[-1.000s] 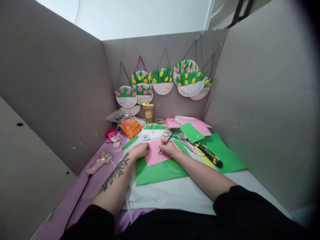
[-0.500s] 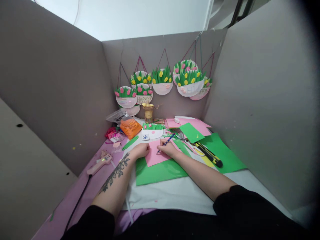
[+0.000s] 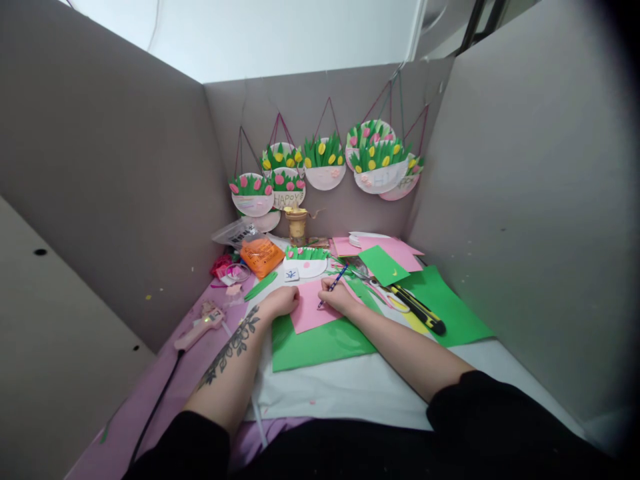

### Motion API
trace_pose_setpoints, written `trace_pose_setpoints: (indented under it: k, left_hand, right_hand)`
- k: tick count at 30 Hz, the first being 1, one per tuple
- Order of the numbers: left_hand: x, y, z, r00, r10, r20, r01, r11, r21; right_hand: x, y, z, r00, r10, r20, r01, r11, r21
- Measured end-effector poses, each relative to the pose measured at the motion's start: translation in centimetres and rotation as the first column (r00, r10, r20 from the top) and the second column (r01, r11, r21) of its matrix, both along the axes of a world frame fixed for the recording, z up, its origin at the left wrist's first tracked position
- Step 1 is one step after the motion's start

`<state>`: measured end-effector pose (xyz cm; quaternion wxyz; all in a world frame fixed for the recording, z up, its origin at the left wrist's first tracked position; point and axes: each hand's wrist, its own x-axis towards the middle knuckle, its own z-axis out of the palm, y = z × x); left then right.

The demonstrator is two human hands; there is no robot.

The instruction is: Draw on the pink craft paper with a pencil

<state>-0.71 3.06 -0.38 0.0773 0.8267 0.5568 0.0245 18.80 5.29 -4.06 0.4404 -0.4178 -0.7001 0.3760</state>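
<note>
My right hand (image 3: 338, 297) is closed around a slim blue patterned pencil (image 3: 339, 275), whose tip meets a pink sheet of paper (image 3: 313, 318). At the sheet's left edge rests my left hand (image 3: 284, 301), curled into a fist; its inner fingers are hidden. Under the pink sheet lies a larger green sheet (image 3: 320, 350). Just beyond it are a small white tile with blue marks (image 3: 291, 274) and a half paper plate (image 3: 311, 268) with green paper grass and pink paper pieces.
To the right lie scissors (image 3: 395, 301), a black-and-yellow utility knife (image 3: 423, 312) and green paper (image 3: 463, 317). At left are a pink glue gun (image 3: 200, 332) with a cord, green strips (image 3: 261, 286) and an orange bag (image 3: 262, 257). Decorated plates (image 3: 325, 177) hang on the back panel.
The pencil tip and my right hand have shifted slightly to the right across the pink sheet. My left hand has stayed in place.
</note>
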Motion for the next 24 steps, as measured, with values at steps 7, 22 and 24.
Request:
trace_pose_setpoints:
  k: [7, 22, 24]
  left_hand:
    - [0.06, -0.06, 0.13, 1.0, 0.014, 0.011, -0.014, 1.0, -0.012]
    - [0.0, 0.14, -0.08, 1.0, 0.01, 0.003, -0.01, 1.0, -0.01]
    - [0.0, 0.12, -0.06, 1.0, 0.009, 0.008, -0.009, 1.0, -0.013]
  right_hand:
    - [0.02, -0.26, 0.36, 0.999, -0.021, -0.031, 0.02, 0.999, -0.037]
    - [0.13, -0.05, 0.15, 0.996, -0.09, -0.016, 0.091, 0.996, 0.02]
    - [0.15, 0.0, 0.08, 0.996, -0.088, -0.021, 0.088, 0.996, 0.006]
